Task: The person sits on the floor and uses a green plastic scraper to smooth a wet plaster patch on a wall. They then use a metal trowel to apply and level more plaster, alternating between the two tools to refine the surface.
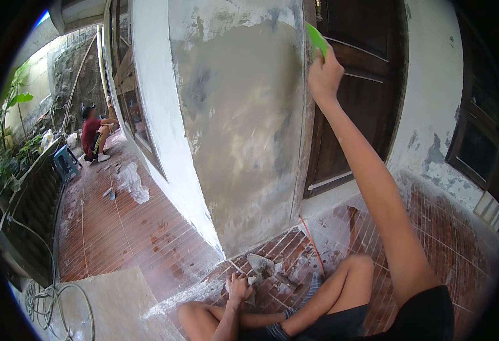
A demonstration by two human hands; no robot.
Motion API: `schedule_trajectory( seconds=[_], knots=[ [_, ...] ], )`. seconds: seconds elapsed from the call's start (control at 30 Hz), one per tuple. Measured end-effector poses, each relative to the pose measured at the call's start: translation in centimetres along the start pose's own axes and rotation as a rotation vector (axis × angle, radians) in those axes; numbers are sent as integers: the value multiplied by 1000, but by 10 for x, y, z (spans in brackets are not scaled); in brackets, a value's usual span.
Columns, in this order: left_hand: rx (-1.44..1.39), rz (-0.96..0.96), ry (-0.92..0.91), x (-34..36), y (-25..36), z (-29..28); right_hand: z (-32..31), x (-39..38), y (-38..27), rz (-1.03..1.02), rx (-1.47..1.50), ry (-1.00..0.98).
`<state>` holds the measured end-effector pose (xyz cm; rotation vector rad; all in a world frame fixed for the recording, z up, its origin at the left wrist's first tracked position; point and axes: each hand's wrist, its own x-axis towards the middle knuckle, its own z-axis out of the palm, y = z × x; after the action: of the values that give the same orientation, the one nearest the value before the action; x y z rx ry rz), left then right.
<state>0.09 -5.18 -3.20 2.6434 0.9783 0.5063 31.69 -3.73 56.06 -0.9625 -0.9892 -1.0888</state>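
My right hand (325, 77) is raised high at the wall's right edge, fingers wrapped around a flat green scraper (316, 40). The scraper is tilted beside the door frame; whether its edge touches the wall I cannot tell. In front of me the wall section (244, 131) carries smooth grey-brown plaster with darker patches. Low down near the floor, my left hand (240, 288) is closed around something pale grey, mostly hidden by the fingers. Just beyond it lies a plaster-smeared trowel (261, 265), among pale crumbs and smears on the tiles.
A dark wooden door (354, 96) stands right of the plastered wall. An orange cord (313, 245) runs across the floor. Far left, a person in a red shirt (93, 136) squats near a blue stool (66, 163). A coiled hose (50, 307) and a crumpled white sheet (133, 183) lie at left.
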Motion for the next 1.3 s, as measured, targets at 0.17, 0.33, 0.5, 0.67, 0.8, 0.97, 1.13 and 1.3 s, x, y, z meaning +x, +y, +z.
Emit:
schedule_trajectory(
  seconds=[0.17,0.33,0.5,0.67,0.8,0.97,1.13,1.3],
  knots=[
    [14,21,67,-2,-1,4,53,-21,-23,-5,-181,-228],
    [43,28,61,-1,-3,5,71,-89,-107,-283,-109,-344],
    [30,21,79,-2,-2,5,48,-98,-153,-291,458,-691],
    [14,19,77,-2,-5,8,32,-27,-97,-26,245,-397],
    [34,35,76,-1,-6,12,40,22,-32,32,-99,-67],
    [19,14,33,2,-8,11,87,-10,-52,84,-246,-220],
    [23,-4,7,-1,-6,9,99,-91,-164,-260,-65,-410],
    [-6,-39,-9,0,-1,5,63,-95,-190,-302,362,-676]
  ],
)
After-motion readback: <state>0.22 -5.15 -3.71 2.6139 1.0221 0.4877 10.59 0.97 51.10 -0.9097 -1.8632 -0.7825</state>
